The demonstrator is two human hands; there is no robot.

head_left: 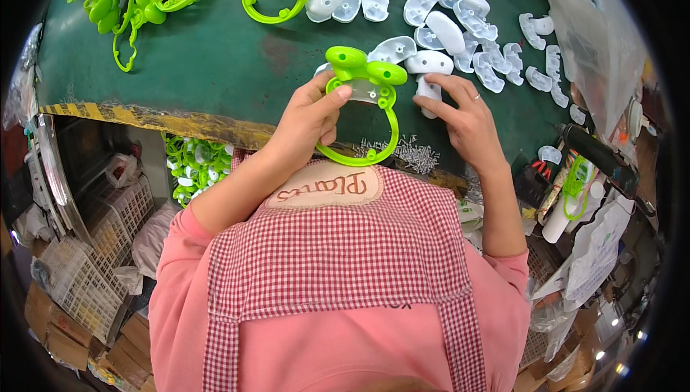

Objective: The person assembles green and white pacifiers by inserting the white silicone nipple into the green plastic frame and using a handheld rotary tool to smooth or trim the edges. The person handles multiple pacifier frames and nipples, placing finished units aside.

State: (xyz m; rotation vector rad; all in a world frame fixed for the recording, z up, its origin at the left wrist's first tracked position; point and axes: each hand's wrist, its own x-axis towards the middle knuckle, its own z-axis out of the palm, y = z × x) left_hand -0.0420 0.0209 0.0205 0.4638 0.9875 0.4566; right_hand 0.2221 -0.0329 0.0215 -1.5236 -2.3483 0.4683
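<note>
My left hand point(310, 113) pinches a bright green plastic ring frame point(394, 129) at its upper left side. Two rounded lobes with holes top the frame, and a translucent white plastic piece point(365, 92) sits across its upper part. To the right, my right hand point(466, 119) has thumb and index finger on a glossy white curved plastic piece point(430, 91) at the table. Just beyond those fingers is another white piece with two holes point(429, 62). Small metal screws point(415, 155) lie heaped near the table edge, between and below my hands.
Many white shells point(471, 14) spread over the green table point(208, 79) at the far right. Green frames point(277, 14) pile up at the far left. A dark power screwdriver point(593, 149) lies right. Below the table's striped edge point(158, 120) stands a container of green and white parts point(198, 169).
</note>
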